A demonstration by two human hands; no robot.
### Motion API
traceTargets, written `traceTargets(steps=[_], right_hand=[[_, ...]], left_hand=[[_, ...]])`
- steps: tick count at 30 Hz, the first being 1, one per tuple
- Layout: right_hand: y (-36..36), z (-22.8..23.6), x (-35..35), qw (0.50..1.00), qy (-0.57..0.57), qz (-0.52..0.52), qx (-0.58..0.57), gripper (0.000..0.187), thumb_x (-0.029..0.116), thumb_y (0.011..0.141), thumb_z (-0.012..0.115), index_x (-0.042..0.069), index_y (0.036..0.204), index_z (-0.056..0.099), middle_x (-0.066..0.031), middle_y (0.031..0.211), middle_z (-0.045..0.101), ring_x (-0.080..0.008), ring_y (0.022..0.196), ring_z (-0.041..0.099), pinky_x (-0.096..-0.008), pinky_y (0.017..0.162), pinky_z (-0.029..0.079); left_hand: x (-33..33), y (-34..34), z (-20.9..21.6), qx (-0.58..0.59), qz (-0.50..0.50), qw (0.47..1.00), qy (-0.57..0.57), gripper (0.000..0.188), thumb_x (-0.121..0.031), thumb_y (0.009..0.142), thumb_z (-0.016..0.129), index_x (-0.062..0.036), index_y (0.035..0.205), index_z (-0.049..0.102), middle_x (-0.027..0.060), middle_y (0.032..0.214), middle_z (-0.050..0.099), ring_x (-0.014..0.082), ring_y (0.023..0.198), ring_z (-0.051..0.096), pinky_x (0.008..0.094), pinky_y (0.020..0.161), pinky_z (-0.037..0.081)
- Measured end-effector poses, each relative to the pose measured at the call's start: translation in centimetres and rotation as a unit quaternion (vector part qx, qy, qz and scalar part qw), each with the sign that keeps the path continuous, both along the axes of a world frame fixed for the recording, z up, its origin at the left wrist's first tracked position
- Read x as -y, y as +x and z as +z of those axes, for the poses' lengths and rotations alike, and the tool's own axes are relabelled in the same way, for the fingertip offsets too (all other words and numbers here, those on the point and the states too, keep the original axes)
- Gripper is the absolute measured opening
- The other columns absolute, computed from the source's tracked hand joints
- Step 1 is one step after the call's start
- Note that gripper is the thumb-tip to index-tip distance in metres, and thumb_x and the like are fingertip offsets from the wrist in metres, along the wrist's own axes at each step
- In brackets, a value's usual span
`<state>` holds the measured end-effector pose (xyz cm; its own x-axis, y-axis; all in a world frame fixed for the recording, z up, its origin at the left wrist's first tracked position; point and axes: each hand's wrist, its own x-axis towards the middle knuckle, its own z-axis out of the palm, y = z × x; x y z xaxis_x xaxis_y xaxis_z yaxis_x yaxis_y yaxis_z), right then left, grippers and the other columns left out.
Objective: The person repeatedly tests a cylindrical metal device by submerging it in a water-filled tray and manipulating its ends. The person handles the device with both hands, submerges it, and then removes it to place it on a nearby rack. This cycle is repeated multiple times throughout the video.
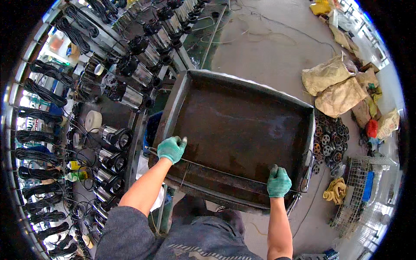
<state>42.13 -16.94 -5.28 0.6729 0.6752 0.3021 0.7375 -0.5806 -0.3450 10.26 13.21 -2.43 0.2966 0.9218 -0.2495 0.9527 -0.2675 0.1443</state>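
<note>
In front of me is a large shallow metal tray with a dark, worn bottom and a pale raised rim. A thin metal rod runs across its near side. My left hand, in a green knitted glove, is closed around the rod near its left end, thumb pointing away from me. Toward the right end, my right hand in a matching glove is also closed on it, thumb up. The gloves hide exactly how the fingers wrap.
Rows of shiny cylindrical pumps and coiled black cables fill the left side. On the right lie beige sacks, a pile of round black parts and a wire basket. Loose cables cross the grey floor.
</note>
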Motion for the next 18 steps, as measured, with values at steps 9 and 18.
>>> traceTargets(steps=[9, 18], right_hand=[[2.2, -0.2, -4.5, 0.999, 0.028, -0.015, 0.013, 0.030, 0.026, 0.098, 0.066, 0.012, 0.071, 0.061, -0.0115, 0.071, 0.063, -0.0360, 0.055, 0.062, -0.0449, 0.049, 0.046], [7.2, -0.4, -11.7, 0.999, 0.020, -0.035, 0.022, 0.040, 0.033, 0.100, 0.061, 0.011, 0.068, 0.059, -0.0156, 0.069, 0.062, -0.0399, 0.057, 0.061, -0.0485, 0.051, 0.047]], left_hand=[[-5.7, 3.5, 0.4, -0.024, 0.000, 1.000, -0.002, 0.053, -0.058, 0.099, 0.049, -0.0126, 0.094, 0.075, 0.0172, 0.099, 0.074, 0.0391, 0.097, 0.070, 0.0497, 0.085, 0.054], [-12.1, 8.0, -0.1, -0.024, -0.007, 1.000, 0.009, 0.056, -0.060, 0.100, 0.044, -0.0135, 0.105, 0.075, 0.0191, 0.104, 0.074, 0.0405, 0.100, 0.069, 0.0507, 0.087, 0.054]])
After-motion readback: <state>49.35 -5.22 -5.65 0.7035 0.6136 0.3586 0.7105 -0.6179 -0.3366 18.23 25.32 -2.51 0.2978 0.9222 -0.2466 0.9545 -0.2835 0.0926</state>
